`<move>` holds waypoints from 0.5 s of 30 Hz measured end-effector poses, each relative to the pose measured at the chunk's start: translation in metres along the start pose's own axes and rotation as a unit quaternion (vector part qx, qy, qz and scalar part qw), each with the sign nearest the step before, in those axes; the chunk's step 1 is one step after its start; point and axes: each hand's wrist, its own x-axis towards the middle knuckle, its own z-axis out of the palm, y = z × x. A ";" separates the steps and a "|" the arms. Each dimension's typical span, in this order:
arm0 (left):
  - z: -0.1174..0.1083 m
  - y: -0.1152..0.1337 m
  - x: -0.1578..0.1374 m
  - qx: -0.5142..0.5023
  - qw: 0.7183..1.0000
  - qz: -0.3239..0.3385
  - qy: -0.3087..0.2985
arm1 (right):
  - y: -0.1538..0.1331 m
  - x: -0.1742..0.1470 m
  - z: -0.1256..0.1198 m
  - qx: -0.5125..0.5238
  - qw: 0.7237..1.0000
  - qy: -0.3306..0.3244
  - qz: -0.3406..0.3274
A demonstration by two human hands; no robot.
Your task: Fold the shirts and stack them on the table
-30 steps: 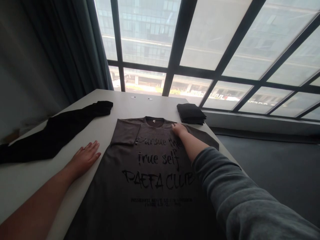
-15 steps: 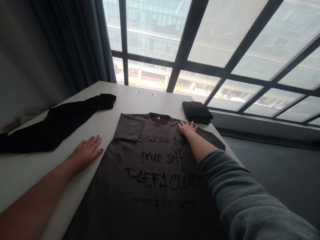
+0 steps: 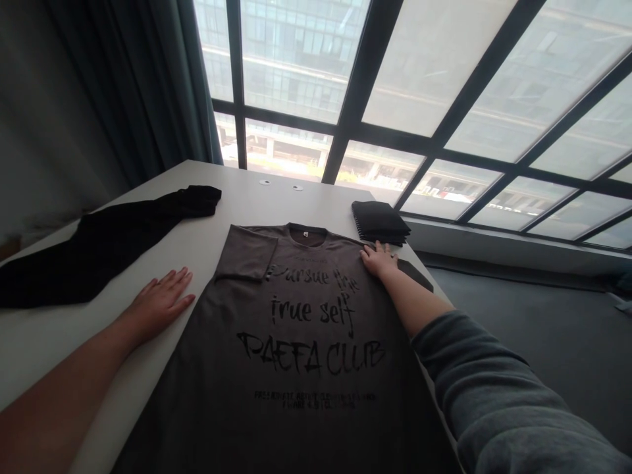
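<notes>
A dark grey T-shirt (image 3: 306,355) with black lettering lies spread face up on a white table (image 3: 232,178), collar toward the window. Its left-hand sleeve is folded in over the front. My right hand (image 3: 380,259) rests with fingers spread on the shirt's right shoulder, near the other sleeve, which shows beyond my wrist. Flat on the table, left of the shirt and apart from it, lies my left hand (image 3: 160,303) with its fingers stretched out.
Black trousers or a similar long black garment (image 3: 113,247) lie along the table's left side. A stack of black spiral notebooks (image 3: 379,222) stands just beyond my right hand. Two white discs (image 3: 297,188) sit near the far edge. A dark curtain (image 3: 133,85) hangs at the left.
My right hand has slid to the right across the shirt's shoulder, toward the sleeve. My left hand stays flat on the table. The whole view has shifted slightly.
</notes>
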 end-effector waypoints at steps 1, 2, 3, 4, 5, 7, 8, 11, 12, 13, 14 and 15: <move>0.000 0.000 0.000 0.001 1.000 -0.001 -0.001 | -0.003 0.000 0.000 0.001 1.000 0.009 -0.004; 0.000 0.000 0.000 0.002 1.000 -0.002 -0.002 | -0.006 0.000 -0.001 0.000 1.000 0.020 -0.010; 0.000 0.000 0.000 0.003 1.000 -0.003 -0.002 | -0.008 0.000 -0.002 -0.002 0.999 0.030 -0.016; 0.001 0.000 0.000 0.004 1.000 -0.005 0.000 | -0.010 0.000 -0.003 -0.004 0.999 0.040 -0.022; 0.001 -0.001 0.000 0.004 1.000 -0.005 0.002 | -0.010 0.000 -0.004 -0.004 0.998 0.049 -0.025; 0.003 -0.002 0.001 0.003 1.000 -0.002 0.005 | -0.004 0.001 -0.005 0.003 0.998 0.066 -0.023; 0.004 -0.002 0.002 0.001 1.000 0.000 0.007 | 0.002 0.001 -0.005 0.011 0.997 0.072 -0.018; 0.006 -0.004 0.003 -0.007 1.000 0.007 0.012 | 0.033 -0.001 -0.003 0.031 0.996 0.087 0.014; 0.006 -0.005 0.003 -0.010 1.000 0.009 0.013 | 0.046 -0.003 -0.002 0.030 0.995 0.092 0.029; 0.007 -0.005 0.003 -0.013 1.000 0.010 0.014 | 0.060 -0.005 0.000 0.024 0.994 0.098 0.047; 0.007 -0.005 0.003 -0.015 1.000 0.012 0.015 | 0.074 -0.008 0.001 0.014 0.992 0.103 0.067; 0.007 -0.004 0.003 -0.017 1.000 0.014 0.015 | 0.087 -0.012 0.003 0.004 0.990 0.106 0.089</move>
